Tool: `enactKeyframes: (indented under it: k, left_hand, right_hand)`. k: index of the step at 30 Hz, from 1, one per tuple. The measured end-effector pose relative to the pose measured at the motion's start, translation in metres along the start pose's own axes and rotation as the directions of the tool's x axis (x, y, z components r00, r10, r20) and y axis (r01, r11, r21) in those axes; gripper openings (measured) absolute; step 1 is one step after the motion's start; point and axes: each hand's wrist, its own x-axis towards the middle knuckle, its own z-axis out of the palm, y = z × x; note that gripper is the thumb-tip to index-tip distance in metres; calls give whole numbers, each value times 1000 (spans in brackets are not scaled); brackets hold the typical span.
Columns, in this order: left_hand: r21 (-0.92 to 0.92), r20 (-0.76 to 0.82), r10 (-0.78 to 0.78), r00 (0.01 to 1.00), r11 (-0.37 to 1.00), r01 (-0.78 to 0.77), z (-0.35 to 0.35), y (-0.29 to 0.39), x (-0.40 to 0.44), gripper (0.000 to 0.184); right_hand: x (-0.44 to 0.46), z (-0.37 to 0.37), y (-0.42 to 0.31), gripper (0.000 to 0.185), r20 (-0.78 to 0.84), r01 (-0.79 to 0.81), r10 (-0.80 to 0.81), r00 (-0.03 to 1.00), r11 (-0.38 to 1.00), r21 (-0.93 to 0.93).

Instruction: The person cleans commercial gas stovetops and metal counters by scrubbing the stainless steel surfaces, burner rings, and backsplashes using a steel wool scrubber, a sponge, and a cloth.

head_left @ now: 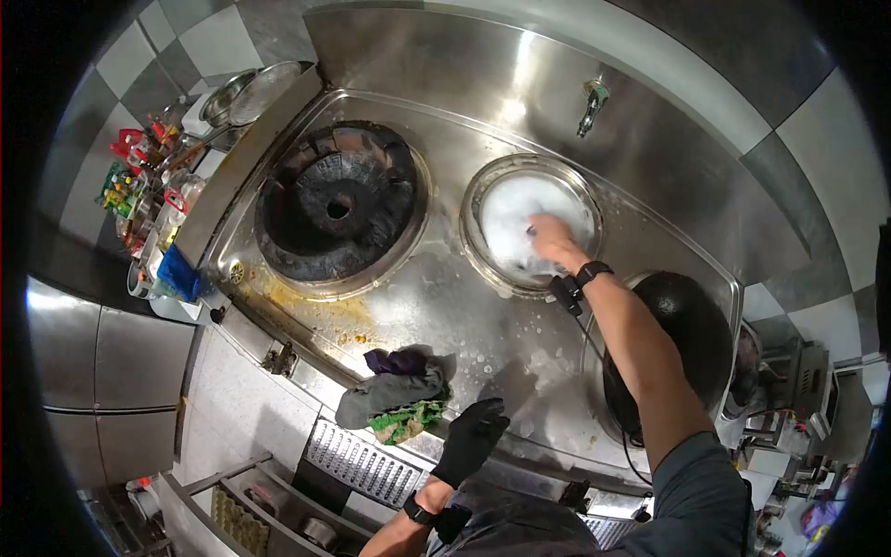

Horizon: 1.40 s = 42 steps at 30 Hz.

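My right hand [554,239], bare, reaches into white suds [510,209] that fill a round metal basin [471,232] set in the steel counter. Its fingertips are partly lost in the foam, so whether they grip anything is unclear. My left hand [471,438] wears a black glove and hovers by the counter's front edge, fingers loosely extended, with nothing visible in it. Just left of that hand lies a heap of dark grey cloth [385,399], along with a green and tan scrubbing cloth [406,422] and a dark purple cloth [397,360].
A blackened wok burner [339,206] occupies the counter's left side. Under my right forearm sits a large black wok [682,339]. A tap [590,107] juts from the steel backsplash. Bottles and bowls [232,100] crowd the left shelf. Below, a drawer [269,501] stands pulled out.
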Motion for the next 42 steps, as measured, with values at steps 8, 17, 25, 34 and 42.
enactKeyframes:
  k: [8,17,25,34,42]
  left_hand:
    - [197,3,237,971,952,-234,5,-2,-3,28]
    - [141,15,265,964,954,-264,57,28,-27,31]
    - [-582,47,98,994,812,-53,128,26,-62,54]
    - [-30,325,378,867,920,-390,267,40,-132,42]
    - [-597,477,-76,876,703,386,411,27,-136,35]
  right_hand:
    - [-28,-6,19,30,17,-69,69,997,997,-27]
    - [-154,-101,15,55,-23,11,14,1000,553,833]
    - [-343,-80,55,52,-86,183,-303,949,310,933]
    - [-564,-60,138,59,-141,255,-224,964,646,720]
    - [-668,-72,241,67,-134,84,13,991,716,693]
